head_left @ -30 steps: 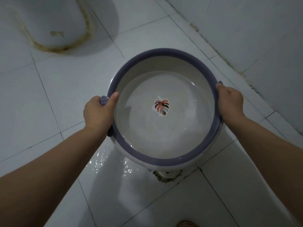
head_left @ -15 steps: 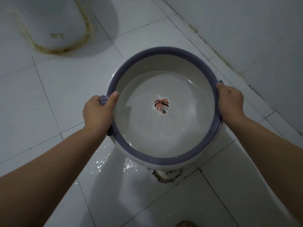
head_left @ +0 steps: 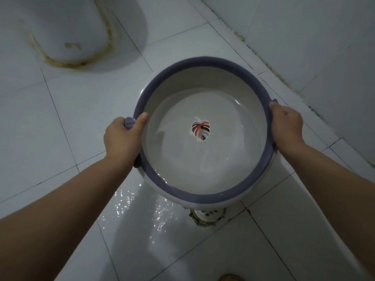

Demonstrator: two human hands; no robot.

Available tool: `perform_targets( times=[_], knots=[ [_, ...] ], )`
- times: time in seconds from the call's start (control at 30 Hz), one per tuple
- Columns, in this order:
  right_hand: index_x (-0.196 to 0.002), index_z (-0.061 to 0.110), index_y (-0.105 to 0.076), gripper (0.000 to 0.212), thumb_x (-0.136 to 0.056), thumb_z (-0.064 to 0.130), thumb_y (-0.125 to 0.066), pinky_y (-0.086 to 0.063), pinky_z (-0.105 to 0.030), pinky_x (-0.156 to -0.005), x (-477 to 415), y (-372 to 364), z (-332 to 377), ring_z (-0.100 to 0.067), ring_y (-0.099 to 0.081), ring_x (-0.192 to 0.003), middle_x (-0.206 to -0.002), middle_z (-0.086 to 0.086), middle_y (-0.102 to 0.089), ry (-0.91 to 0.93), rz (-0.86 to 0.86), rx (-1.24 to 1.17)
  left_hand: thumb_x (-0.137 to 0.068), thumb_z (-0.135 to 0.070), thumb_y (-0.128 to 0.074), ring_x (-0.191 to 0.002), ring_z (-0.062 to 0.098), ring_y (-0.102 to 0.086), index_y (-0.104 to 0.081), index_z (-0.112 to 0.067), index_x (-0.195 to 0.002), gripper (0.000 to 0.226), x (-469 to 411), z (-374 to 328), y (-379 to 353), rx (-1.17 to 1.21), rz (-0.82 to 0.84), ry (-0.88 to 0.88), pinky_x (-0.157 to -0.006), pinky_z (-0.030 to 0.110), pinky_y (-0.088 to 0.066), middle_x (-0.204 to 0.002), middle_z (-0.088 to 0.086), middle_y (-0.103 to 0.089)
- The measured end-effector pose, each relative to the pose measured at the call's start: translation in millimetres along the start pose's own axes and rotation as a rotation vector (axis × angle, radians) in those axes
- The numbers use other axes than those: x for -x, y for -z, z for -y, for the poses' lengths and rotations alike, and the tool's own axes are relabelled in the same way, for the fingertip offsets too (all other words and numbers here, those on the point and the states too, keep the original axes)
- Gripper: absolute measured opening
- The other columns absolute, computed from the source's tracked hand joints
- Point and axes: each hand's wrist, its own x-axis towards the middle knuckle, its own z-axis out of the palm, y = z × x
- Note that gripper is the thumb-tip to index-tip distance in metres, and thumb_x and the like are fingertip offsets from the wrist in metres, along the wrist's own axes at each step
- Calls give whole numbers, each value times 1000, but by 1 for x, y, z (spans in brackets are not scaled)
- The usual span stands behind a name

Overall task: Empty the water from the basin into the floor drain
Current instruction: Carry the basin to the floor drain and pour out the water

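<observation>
A round white basin [head_left: 203,63] with a purple rim and a leaf picture on its bottom hangs above the tiled floor, tipped slightly toward me. Shallow water lies inside, pooled against the near wall. My left hand [head_left: 121,136] grips the left handle, thumb over the rim. My right hand [head_left: 286,124] grips the right handle. The floor drain [head_left: 207,216] shows just under the basin's near edge, partly hidden by it. Wet, glistening tile [head_left: 142,205] spreads left of the drain.
A white toilet base [head_left: 67,31] with a stained seam stands at the far left. A tiled wall [head_left: 324,47] runs along the right, its grimy joint with the floor close to my right hand. A brown object's edge [head_left: 231,277] pokes in at the bottom.
The basin has stayed in my grip and shifted a little away from me, uncovering more of the drain. Water glints have spread on the tile left of the drain.
</observation>
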Motion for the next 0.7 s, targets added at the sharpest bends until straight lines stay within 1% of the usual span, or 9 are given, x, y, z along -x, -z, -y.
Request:
perform_targets(
  times=[0.07,0.13,0.23,0.33,0.47,0.6,0.7],
  knots=[
    [-63,11,-47,40,-86,44,-44,-30,-29,-49,-1,0,0,-14,-38,-50,-56,-2,-41,-1,0,2,-83,-47,-57,-88,34,-62,-51,-9,-79,39,-1,0,0,0,0,-2,-87,51,-51,-83,11,-59],
    [-62,11,-47,41,-86,44,-44,-30,-28,-49,-1,0,1,-14,-38,-50,-56,-2,-42,-3,1,0,-83,-47,-56,-88,33,-62,-52,-9,-80,38,0,-1,0,-2,-1,-8,-86,50,-52,-82,11,-58],
    [-54,16,-40,43,-87,43,-44,-29,-28,-47,0,-1,1,-13,-36,-48,-54,-1,-40,-1,0,4,-84,-47,-55,-87,33,-62,-52,-8,-81,39,1,-1,1,-9,0,-12,-86,50,-52,-81,11,-58],
    [-52,18,-37,43,-87,43,-44,-28,-28,-48,0,-1,2,-13,-35,-48,-53,0,-38,3,-5,-3,-84,-47,-55,-87,33,-61,-52,-8,-81,39,0,-1,1,-9,2,-15,-86,50,-52,-81,10,-57],
    [-54,17,-41,43,-87,44,-43,-31,-28,-50,-2,-2,2,-12,-38,-50,-55,0,-40,8,1,-9,-85,-46,-55,-87,33,-61,-53,-8,-83,39,-1,-1,2,-9,-7,-25,-86,51,-52,-83,12,-58],
    [-61,12,-45,42,-87,44,-43,-31,-28,-50,-3,-3,3,-12,-38,-50,-55,-1,-41,16,-1,-14,-85,-46,-54,-87,35,-62,-52,-7,-82,40,-1,-1,2,-19,-13,-36,-86,52,-52,-82,14,-58],
    [-61,12,-45,41,-88,43,-43,-30,-29,-49,-3,-3,4,-12,-37,-50,-55,-1,-40,22,0,-13,-85,-46,-54,-87,35,-61,-51,-7,-82,40,-2,-1,3,-17,-13,-41,-86,52,-51,-82,14,-57]
  ],
)
